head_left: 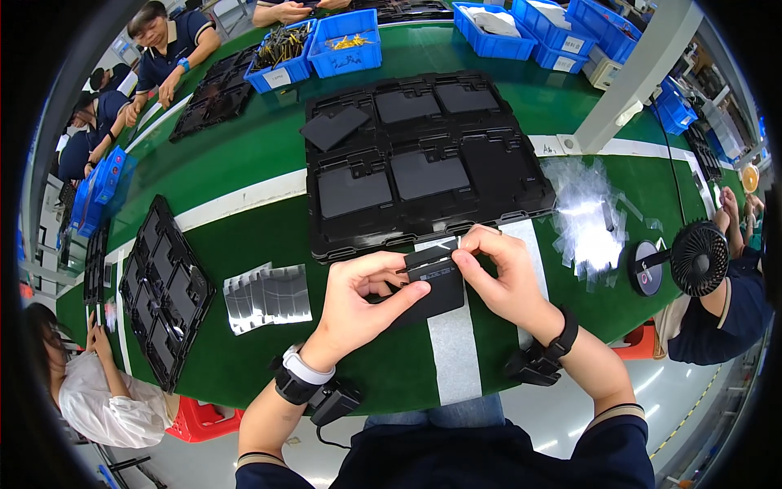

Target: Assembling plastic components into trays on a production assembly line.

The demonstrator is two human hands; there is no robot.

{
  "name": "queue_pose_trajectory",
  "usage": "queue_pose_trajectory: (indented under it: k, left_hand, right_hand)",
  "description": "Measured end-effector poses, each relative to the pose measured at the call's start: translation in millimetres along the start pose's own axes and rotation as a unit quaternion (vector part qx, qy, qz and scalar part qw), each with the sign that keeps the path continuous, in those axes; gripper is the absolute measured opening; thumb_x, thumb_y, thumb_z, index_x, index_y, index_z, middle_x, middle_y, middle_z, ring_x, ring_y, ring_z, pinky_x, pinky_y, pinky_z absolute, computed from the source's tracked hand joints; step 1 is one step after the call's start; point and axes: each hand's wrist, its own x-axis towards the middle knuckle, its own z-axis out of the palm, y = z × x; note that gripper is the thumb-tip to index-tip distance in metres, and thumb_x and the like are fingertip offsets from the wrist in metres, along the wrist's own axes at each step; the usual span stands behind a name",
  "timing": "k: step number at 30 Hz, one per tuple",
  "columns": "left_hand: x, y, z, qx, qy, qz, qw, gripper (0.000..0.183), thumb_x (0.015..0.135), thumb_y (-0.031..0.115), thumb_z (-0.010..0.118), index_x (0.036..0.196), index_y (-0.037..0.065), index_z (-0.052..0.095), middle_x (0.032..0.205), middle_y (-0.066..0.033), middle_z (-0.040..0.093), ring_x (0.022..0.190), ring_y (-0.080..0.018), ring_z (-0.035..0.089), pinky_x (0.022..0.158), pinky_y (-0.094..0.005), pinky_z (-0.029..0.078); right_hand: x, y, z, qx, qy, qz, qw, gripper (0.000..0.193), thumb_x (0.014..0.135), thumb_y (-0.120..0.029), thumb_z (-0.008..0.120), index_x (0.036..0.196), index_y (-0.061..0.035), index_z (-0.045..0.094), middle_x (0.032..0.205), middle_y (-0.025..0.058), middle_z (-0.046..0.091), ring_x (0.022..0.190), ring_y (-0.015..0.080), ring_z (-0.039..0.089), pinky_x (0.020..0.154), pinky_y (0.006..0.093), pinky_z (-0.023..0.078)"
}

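Observation:
A flat black rectangular panel (444, 298) with small pale print is held over the near edge of the table. My left hand (358, 301) grips its left side, thumb pressed on the face and fingers curled behind. At the upper right corner, my right hand (503, 273) pinches the panel with thumb and forefinger, beside a thin whitish strip (444, 245). Whether those fingertips hold the strip or only the panel's edge is hard to make out. Just beyond my hands lies a large black moulded tray (505, 175), several similar panels in its compartments and one panel (336, 128) lying askew.
Overlapping film strips (269, 297) lie left of my hands; a heap of clear film pieces (588, 220) lies right. A small black fan (699, 259) stands at the right edge. Another tray (167, 285) is at left. Blue bins (346, 53) and a grey post (635, 81) stand beyond; people sit around.

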Motion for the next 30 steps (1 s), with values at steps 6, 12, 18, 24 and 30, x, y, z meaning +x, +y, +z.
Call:
queue_pose_trajectory:
  k: [6,12,18,24,30]
  left_hand:
    - [1.5,-2.1,0.1,0.004,-0.005,0.018,1.000,0.025,0.072,-0.004,0.069,0.096,-0.003,0.060,0.087,-0.0092,0.064,0.072,-0.0077,0.061,0.053,-0.0158,0.047]
    - [0.8,-5.1,-0.1,-0.068,0.002,0.007,0.998,0.023,0.077,-0.006,0.064,0.098,-0.002,0.058,0.092,-0.0096,0.063,0.080,-0.0111,0.061,0.065,-0.0201,0.049]
    - [1.2,3.0,-2.7,-0.122,0.003,-0.056,0.991,0.014,0.083,0.003,0.060,0.096,-0.001,0.059,0.087,-0.0075,0.064,0.079,-0.0110,0.061,0.072,-0.0234,0.049]
    - [3.0,7.3,-12.0,-0.187,-0.038,-0.143,0.971,0.015,0.085,0.010,0.061,0.096,0.000,0.062,0.086,-0.0094,0.066,0.079,-0.0127,0.063,0.069,-0.0228,0.050]
    - [6.2,7.8,-10.0,-0.120,-0.010,-0.084,0.989,0.014,0.085,0.011,0.061,0.095,0.001,0.062,0.086,-0.0099,0.066,0.077,-0.0142,0.064,0.065,-0.0220,0.049]
  right_hand:
    - [-3.0,-2.7,5.1,0.254,-0.040,0.132,0.957,0.014,0.084,-0.005,0.060,0.095,0.0023,0.058,0.094,0.0068,0.062,0.080,0.0095,0.060,0.070,0.0228,0.049]
    - [-5.4,-1.4,4.3,0.254,-0.121,0.214,0.935,0.022,0.083,-0.003,0.061,0.104,0.0025,0.060,0.093,0.0065,0.065,0.086,0.0105,0.061,0.076,0.0241,0.050]
    - [-3.2,-5.1,-0.9,0.278,-0.131,0.217,0.927,0.023,0.083,-0.004,0.061,0.105,0.0026,0.059,0.095,0.0069,0.065,0.086,0.0108,0.061,0.078,0.0245,0.049]
    - [-3.8,-11.0,-2.9,0.341,-0.145,0.209,0.905,0.025,0.083,-0.003,0.060,0.107,0.0027,0.058,0.097,0.0068,0.064,0.090,0.0103,0.059,0.081,0.0251,0.048]
    - [-6.2,-12.3,-5.6,0.357,-0.171,0.172,0.902,0.026,0.084,-0.003,0.058,0.110,0.0026,0.057,0.100,0.0072,0.063,0.092,0.0110,0.058,0.083,0.0259,0.047]
